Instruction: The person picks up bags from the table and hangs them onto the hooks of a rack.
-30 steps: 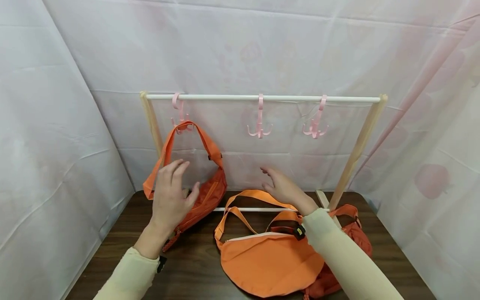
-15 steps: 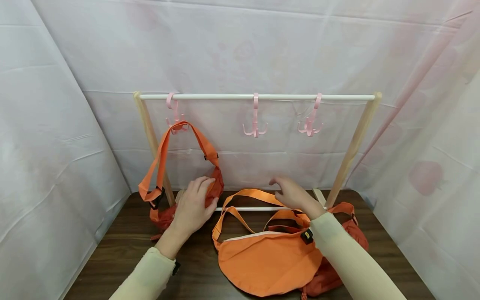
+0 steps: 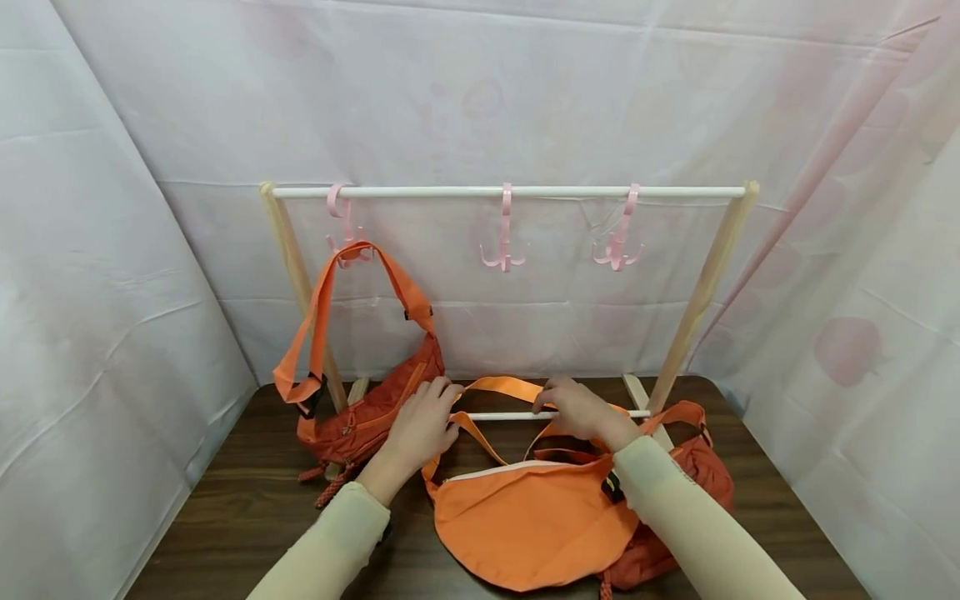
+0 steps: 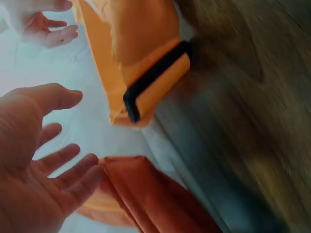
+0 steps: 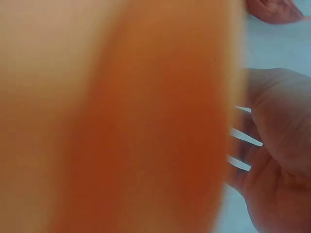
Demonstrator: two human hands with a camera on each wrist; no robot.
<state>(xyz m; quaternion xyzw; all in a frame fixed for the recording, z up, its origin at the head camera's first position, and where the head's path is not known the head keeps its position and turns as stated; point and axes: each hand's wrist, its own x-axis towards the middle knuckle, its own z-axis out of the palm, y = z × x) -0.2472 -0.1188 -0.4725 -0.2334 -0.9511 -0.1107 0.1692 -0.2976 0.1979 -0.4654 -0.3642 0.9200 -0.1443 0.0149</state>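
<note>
A bright orange waist bag (image 3: pixel 525 525) lies on the table, its strap (image 3: pixel 502 385) looped up behind it. My left hand (image 3: pixel 420 425) is at the left side of that strap, in front of the hanging rust-red waist bag (image 3: pixel 408 367). In the left wrist view its fingers (image 4: pixel 73 160) are spread, with a black strap buckle (image 4: pixel 155 80) apart from them. Over the strap's right part hovers my right hand (image 3: pixel 581 410), fingers loosely bent; contact cannot be told. Blurred orange fabric (image 5: pixel 160 116) fills much of the right wrist view and hides the fingertips.
A rack with a white bar (image 3: pixel 427 192) stands at the back. The rust-red bag hangs from its left pink hook (image 3: pixel 345 218). Two more pink hooks, in the middle (image 3: pixel 506 233) and at the right (image 3: pixel 618 242), hold nothing. Another red bag (image 3: pixel 705 471) lies at the right.
My left hand has moved right and down, from in front of the hanging bag to the orange bag's strap. My right hand has shifted slightly lower, toward the strap.
</note>
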